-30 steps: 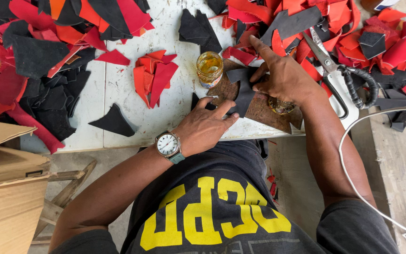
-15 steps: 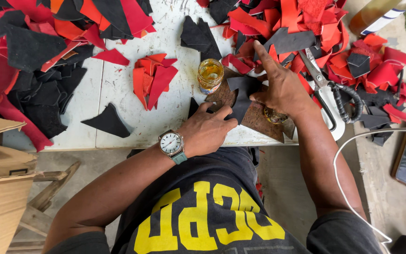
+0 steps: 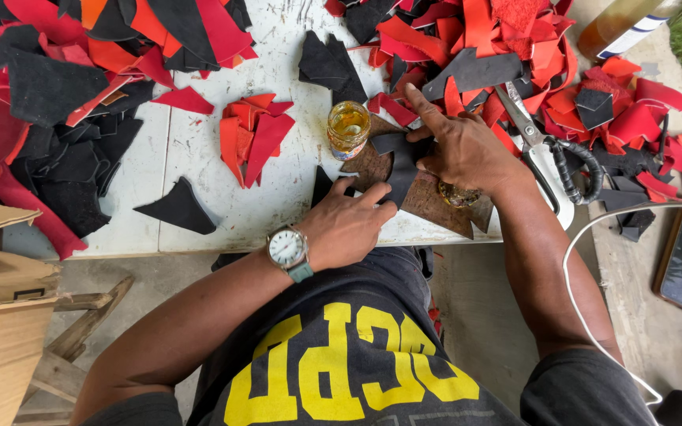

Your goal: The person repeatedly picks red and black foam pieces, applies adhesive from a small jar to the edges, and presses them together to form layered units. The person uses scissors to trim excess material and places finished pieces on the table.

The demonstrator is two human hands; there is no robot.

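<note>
At the near edge of the white table (image 3: pixel 199 158), a black leather piece (image 3: pixel 399 167) lay flat on a brown board (image 3: pixel 436 207). Both hands were on it. The left hand (image 3: pixel 346 229) pressed down on its lower end with flat fingers, and a watch (image 3: pixel 287 247) sat on that wrist. The right hand (image 3: pixel 461 148) pressed on its upper end, with one finger stretched out toward the pile behind. So the piece lay right between the two hands, under their fingertips, and neither hand was lifting it.

It looked to me like the work was only partly done. One black piece was being pushed flat on the board, maybe stuck down, but I could not see any glue on it. A small jar of yellow liquid (image 3: pixel 348 126) stood open just beside the piece. Lots of pieces seemed left to do: a little stack of red pieces (image 3: pixel 250 136) lay to the left, and big heaps of red and black scraps (image 3: pixel 49 87) covered the far side. Large scissors (image 3: pixel 550 162) rested by the right wrist, with nobody holding them.
</note>
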